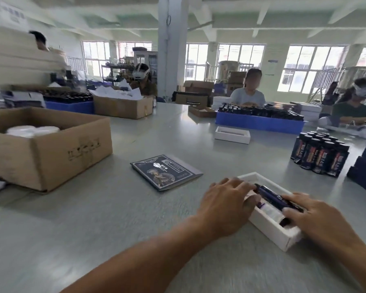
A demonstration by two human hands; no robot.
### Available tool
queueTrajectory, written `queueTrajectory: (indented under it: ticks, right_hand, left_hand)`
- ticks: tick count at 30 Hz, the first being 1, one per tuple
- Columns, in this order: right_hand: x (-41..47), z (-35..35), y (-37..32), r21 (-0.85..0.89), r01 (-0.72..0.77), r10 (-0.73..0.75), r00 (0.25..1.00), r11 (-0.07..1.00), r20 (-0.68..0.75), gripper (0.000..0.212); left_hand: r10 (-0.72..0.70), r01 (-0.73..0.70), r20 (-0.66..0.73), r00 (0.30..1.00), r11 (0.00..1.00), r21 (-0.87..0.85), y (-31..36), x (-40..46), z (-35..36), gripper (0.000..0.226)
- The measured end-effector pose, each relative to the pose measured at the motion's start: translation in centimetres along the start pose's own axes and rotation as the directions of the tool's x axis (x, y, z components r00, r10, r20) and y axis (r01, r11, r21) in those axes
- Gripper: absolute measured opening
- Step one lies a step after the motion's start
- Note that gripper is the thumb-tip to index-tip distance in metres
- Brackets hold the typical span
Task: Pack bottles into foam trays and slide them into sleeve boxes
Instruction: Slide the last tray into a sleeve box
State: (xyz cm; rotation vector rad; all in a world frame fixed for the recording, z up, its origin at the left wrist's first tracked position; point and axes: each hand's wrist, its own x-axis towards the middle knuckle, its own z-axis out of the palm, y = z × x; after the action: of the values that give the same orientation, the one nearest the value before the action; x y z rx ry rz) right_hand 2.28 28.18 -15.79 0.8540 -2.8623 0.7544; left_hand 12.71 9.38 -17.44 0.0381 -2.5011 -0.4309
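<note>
**Bottle pressed into foam tray**

A dark cylindrical bottle [273, 197] is held over the white foam tray [270, 230] on the grey desk [118, 218], pinched between left hand [224, 205] fingers and right hand [319, 216] fingers. A flat dark printed sleeve box [166, 172] lies beyond the left fingers.

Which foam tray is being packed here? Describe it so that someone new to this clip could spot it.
Start at the grey table and look to its near right, under the two hands. The tray is the white foam one there, with a dark bottle lying across it. The other white tray sits farther back, untouched, near the blue crate.
</note>
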Motion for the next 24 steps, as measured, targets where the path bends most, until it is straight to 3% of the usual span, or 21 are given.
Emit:
queueTrajectory:
  ticks: [4,8,11,13,15,20,24]
  right_hand:
    - [0.2,0.1,0.2,0.022,0.003,-0.003,1.000,1.000,0.026,0.041]
    - [0.4,0.3,0.4,0.083,0.020,-0.024,0.999,0.996,0.040,0.041]
    - [0.6,0.0,0.5,0.105,0.046,-0.053,0.996,0.993,0.068,0.041]
    - [0.7,-0.2,0.5,0.118,0.058,-0.070,0.993,0.991,0.096,0.041]
    - [0.7,-0.5,0.5,0.130,0.065,-0.081,0.990,0.989,0.119,0.042]
    - [0.5,-1.2,0.3,0.132,0.043,-0.064,0.986,0.990,0.156,0.044]
    - [0.1,-1.3,1.5,0.013,-0.089,0.089,0.996,0.996,-0.007,0.085]
  left_hand:
    - [-0.263,0.282,-0.147,0.954,0.950,0.136,-8.3,2.6,-3.4,0.038]
    - [-0.632,0.653,-0.181,0.753,0.688,0.315,-17.2,3.2,-7.0,0.043]
    - [-0.806,0.754,-0.088,0.585,0.501,0.426,-21.2,2.7,-7.8,0.060]
    - [-0.854,0.781,-0.022,0.519,0.464,0.419,-22.2,2.7,-7.7,0.065]
    - [-0.853,0.779,-0.004,0.523,0.476,0.408,-22.0,3.0,-7.0,0.062]
    - [-0.737,0.701,-0.097,0.669,0.583,0.411,-18.2,2.7,-4.5,0.052]
    - [-0.634,0.632,-0.141,0.761,0.674,0.382,-14.1,2.0,-3.0,0.044]
